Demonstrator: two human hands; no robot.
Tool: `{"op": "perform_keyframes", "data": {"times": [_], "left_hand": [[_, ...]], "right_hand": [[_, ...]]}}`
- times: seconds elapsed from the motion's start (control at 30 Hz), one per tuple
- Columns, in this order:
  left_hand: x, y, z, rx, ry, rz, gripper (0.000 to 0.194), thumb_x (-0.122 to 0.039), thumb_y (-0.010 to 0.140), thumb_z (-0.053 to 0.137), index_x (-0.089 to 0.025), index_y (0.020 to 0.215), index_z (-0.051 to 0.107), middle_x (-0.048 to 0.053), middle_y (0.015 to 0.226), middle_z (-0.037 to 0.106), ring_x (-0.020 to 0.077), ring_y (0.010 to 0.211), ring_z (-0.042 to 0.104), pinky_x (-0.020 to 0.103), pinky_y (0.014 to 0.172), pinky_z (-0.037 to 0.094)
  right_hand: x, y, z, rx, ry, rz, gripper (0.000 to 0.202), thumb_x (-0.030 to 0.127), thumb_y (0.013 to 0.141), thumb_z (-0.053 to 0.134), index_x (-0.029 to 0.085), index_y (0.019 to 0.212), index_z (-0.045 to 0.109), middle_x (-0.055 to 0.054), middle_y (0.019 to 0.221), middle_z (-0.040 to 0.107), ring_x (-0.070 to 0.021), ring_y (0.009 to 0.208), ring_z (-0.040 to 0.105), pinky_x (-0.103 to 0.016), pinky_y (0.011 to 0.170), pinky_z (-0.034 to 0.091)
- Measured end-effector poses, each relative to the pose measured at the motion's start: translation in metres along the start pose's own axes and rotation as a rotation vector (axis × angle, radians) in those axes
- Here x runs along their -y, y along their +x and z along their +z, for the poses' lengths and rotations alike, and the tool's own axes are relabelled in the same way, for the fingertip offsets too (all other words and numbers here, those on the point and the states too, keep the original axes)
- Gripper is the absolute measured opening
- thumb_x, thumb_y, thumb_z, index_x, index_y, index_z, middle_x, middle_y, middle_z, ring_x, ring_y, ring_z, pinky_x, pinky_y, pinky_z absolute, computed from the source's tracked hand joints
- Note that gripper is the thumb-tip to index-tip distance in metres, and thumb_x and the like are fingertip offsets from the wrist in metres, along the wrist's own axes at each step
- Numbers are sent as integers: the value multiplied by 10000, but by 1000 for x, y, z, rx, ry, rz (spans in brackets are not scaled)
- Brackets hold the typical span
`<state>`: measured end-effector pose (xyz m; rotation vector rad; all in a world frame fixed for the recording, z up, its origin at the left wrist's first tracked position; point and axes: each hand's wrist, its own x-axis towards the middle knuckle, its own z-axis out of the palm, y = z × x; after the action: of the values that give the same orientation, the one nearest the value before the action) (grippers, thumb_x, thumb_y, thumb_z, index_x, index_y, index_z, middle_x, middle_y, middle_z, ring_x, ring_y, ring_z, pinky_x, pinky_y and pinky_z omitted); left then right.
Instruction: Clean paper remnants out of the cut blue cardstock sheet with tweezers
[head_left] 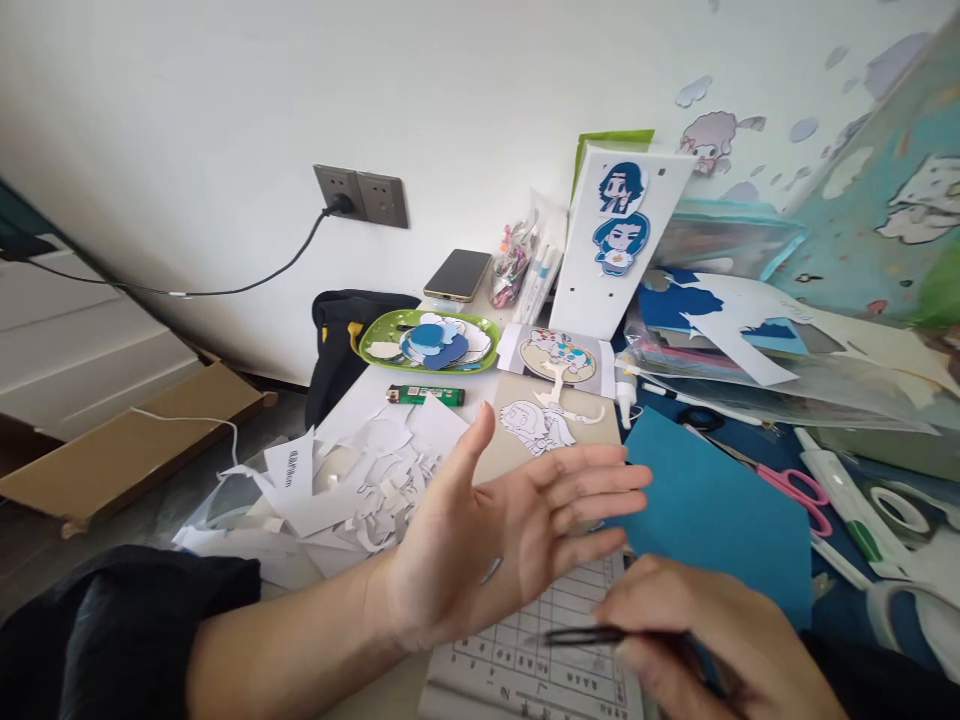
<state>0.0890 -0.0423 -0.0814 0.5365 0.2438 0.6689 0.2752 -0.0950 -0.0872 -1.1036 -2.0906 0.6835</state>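
Observation:
My left hand (499, 540) is held palm up with its fingers stretched out, above a printed sheet (517, 670) with a table on it. A tiny pale sliver (491, 570) lies on the palm. At the lower right my right hand (697, 630) grips dark tweezers (581, 636), whose tips point left, just below the left palm and apart from it. Beyond my left hand are a cut-out line drawing of a figure (534, 425) and a printed picture (559, 355). A blue sheet (720, 510) lies to the right of the fingers.
White paper scraps (382, 490) are heaped at left, near a green lighter (426, 395) and a green tray (487, 350) of cut-outs. Pink-handled scissors (799, 490), a glue bottle (625, 395) and a tape roll (898, 508) lie right. A white stand (585, 240) rises behind.

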Motion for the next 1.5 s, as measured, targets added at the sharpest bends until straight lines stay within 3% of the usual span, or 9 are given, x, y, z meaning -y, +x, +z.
{"op": "perform_keyframes", "data": {"times": [0.1, 0.23, 0.37, 0.57, 0.87, 1.0, 1.2, 1.37, 1.5], "left_hand": [[-4, -4, -4, -92, 348, 184, 607, -598, 888, 221, -142, 1058, 585, 95, 1004, 607, 203, 954, 560, 348, 917, 411], [-8, -10, -8, -158, 1282, 386, 149, -246, 899, 464, -190, 894, 602, 9, 800, 590, 125, 742, 533, 239, 683, 420], [-5, -9, -6, 33, 1940, 531, 212, -127, 838, 503, -169, 1014, 615, 32, 772, 586, 157, 675, 513, 293, 603, 416], [1, -5, -4, 116, 2257, 499, 252, -165, 859, 480, -139, 1072, 613, 36, 715, 555, 166, 600, 504, 320, 530, 436], [5, -4, -4, 79, 2284, 408, 214, -166, 864, 464, -173, 1012, 619, 31, 726, 558, 175, 598, 522, 345, 542, 457], [5, -4, -5, -96, 1978, 346, 195, -207, 863, 484, -185, 1023, 591, 51, 864, 602, 189, 776, 570, 350, 697, 483], [1, -1, 1, -418, 1532, 212, 160, -348, 848, 548, -197, 840, 601, -19, 664, 550, 104, 554, 435, 213, 487, 358], [1, -1, 3, -478, 1254, 174, 238, -409, 847, 550, -191, 780, 618, -7, 700, 595, 130, 648, 505, 237, 573, 396], [0, -2, 5, -459, 1261, 155, 247, -399, 877, 502, -189, 779, 585, -12, 701, 559, 128, 659, 493, 236, 581, 387]], "right_hand": [[-9, 0, -24, -52, -8, 286, 206, 320, 905, 477, 232, 737, 557, 39, 601, 553, -97, 524, 538, -174, 483, 420], [-24, 3, -51, 72, -5, 552, 275, 374, 909, 457, 216, 705, 551, 35, 631, 515, -96, 553, 480, -194, 508, 374], [-32, 9, -57, 164, 14, 627, 257, 381, 894, 472, 213, 739, 592, 14, 681, 560, -134, 672, 537, -235, 599, 389], [-34, 15, -59, 171, 30, 605, 262, 362, 892, 470, 199, 747, 615, 2, 680, 582, -148, 673, 550, -264, 606, 390], [-33, 13, -59, 145, 28, 589, 244, 358, 892, 494, 205, 761, 632, 7, 690, 607, -136, 683, 582, -245, 615, 423], [-28, 10, -51, 118, 164, 607, 240, 376, 892, 490, 190, 809, 615, 5, 679, 608, -106, 548, 537, -218, 509, 412], [-13, 1, -29, 129, 444, 603, 251, 398, 905, 461, 175, 865, 569, -6, 653, 628, -99, 494, 557, -207, 486, 411], [-7, -4, -19, 110, 425, 599, 261, 418, 915, 442, 185, 919, 561, -16, 679, 638, -108, 515, 566, -207, 488, 424], [-8, -6, -20, 142, 327, 574, 245, 410, 920, 432, 202, 901, 559, 8, 665, 616, -99, 498, 533, -201, 481, 419]]}}
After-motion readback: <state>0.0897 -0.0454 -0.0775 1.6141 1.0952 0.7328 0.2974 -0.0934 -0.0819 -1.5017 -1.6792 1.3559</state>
